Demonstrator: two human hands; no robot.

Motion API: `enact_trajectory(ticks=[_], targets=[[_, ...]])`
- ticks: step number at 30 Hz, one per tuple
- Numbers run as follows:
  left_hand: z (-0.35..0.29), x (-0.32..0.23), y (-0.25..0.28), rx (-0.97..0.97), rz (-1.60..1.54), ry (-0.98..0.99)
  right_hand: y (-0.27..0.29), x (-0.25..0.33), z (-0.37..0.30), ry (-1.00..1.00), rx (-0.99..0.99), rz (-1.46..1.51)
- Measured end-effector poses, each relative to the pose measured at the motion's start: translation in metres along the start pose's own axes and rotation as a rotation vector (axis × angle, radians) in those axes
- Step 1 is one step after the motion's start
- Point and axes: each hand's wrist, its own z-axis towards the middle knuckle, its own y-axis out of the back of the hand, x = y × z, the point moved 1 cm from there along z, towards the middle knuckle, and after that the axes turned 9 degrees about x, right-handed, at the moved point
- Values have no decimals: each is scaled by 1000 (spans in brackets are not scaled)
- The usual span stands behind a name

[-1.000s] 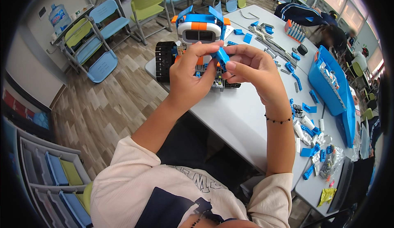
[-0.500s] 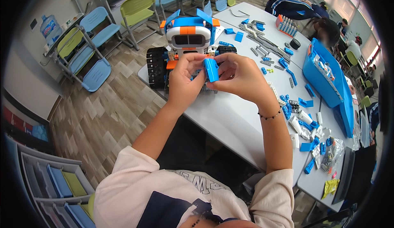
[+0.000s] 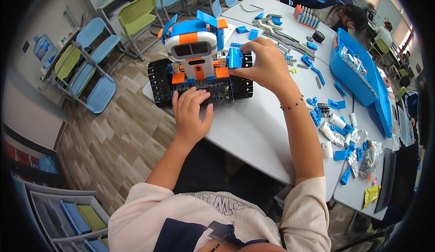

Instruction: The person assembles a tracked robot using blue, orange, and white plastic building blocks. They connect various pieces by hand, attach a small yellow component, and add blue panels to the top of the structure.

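A toy building-brick robot (image 3: 194,51) in white, orange and blue stands on the table near its left corner, on black tracks (image 3: 160,85). Between the thumb and fingers of my right hand (image 3: 268,66) is a blue panel piece (image 3: 235,58), held against or close beside the robot's right side; whether it is attached there I cannot tell. My left hand (image 3: 192,116) is open, its fingers spread at the front of the robot's dark base, apparently resting on it. The robot's body hides the far side of the base.
Loose blue, white and grey bricks (image 3: 337,129) lie across the right of the table (image 3: 253,125). Beyond them stands a blue bin (image 3: 353,77) holding parts. A battery rack (image 3: 307,17) and a black wheel (image 3: 318,36) sit farther back. Another person (image 3: 351,18) leans at the far side.
My left hand has let go of the blue panel piece and moved down to the robot's base. My right hand has carried the piece to the robot's right side. The view has shifted slightly.
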Motion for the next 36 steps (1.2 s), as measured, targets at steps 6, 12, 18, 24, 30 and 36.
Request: enact_trajectory(ticks=[6,12,18,24,30,36], targets=[[-17,6,-11,-33,20,-4,-23,0,16,69,-4,-62],[-17,7,-10,-4,6,5,-27,-3,21,74,58,-25],[-16,6,-9,-4,14,-9,-28,-7,21,85,75,-1],[-16,6,-9,-13,7,3,-31,-6,19,106,70,-8],[-16,5,-9,-16,-2,22,-31,-6,19,129,47,3],[-16,5,-9,-23,-1,1,-31,-6,19,144,29,50]])
